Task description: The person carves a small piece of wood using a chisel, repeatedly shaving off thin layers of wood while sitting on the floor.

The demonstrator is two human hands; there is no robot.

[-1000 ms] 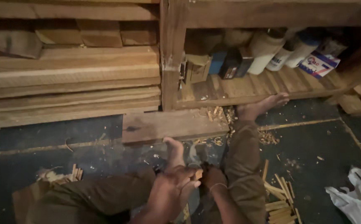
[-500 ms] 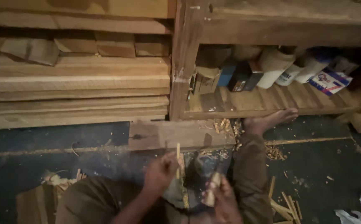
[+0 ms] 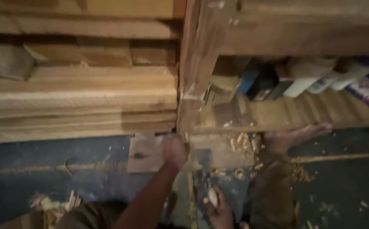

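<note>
Your left hand (image 3: pixel 173 149) has reached forward since a moment ago, now fisted on a thin wood strip (image 3: pixel 190 186) standing on the board (image 3: pixel 150 154) near the shelf post. Your right hand (image 3: pixel 218 210) grips a blade's pale handle nearer you.

Dark floor (image 3: pixel 65 165) at lower left lies open; stacked planks (image 3: pixel 78 97) and shelf post (image 3: pixel 195 63) block the upper frame

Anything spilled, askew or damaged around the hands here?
Wood chips and shavings lie scattered over the flat board and the dark floor beside the bare foot. The left hand rests on that board; the right hand grips a blurred tool. Nothing looks broken.
</note>
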